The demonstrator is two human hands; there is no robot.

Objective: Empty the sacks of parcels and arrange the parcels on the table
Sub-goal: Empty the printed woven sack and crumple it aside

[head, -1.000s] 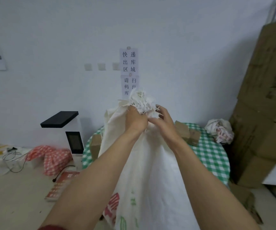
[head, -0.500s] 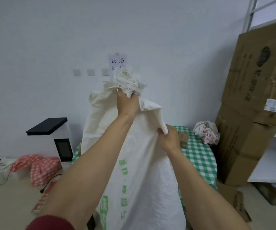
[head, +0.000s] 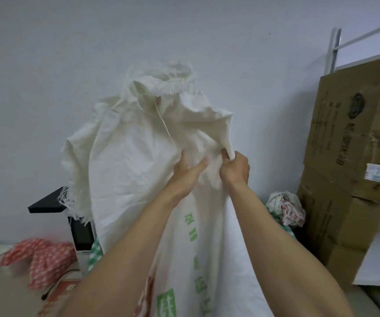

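**White wall, woven sack lifted in both hands**

Pale, smooth wall fills the background, and against it we hold up a tall white woven sack (head: 138, 161), which takes the centre of the frame. Its plastic weave is coarse and creased, with green printed characters running down the lower front. The frayed mouth at the top flops over in loose threads, and one thin string dangles from it. Our left hand (head: 189, 172) grips a bunch of the fabric at mid-frame, thumb stretched across the cloth. Just beside it, our right hand (head: 234, 168) is fisted round a twisted corner of the sack.

Behind the sack, a bench (head: 95, 250) covered in green-and-white check peeks out at lower left. A crumpled plastic bag (head: 285, 207) sits right of centre. Stacked brown cardboard boxes (head: 356, 133) with dented faces rise along the right edge. At left stands a boxy white device with a flat black top (head: 47, 201), with a rumpled red-and-white checked cloth (head: 44, 255) on the floor near it.
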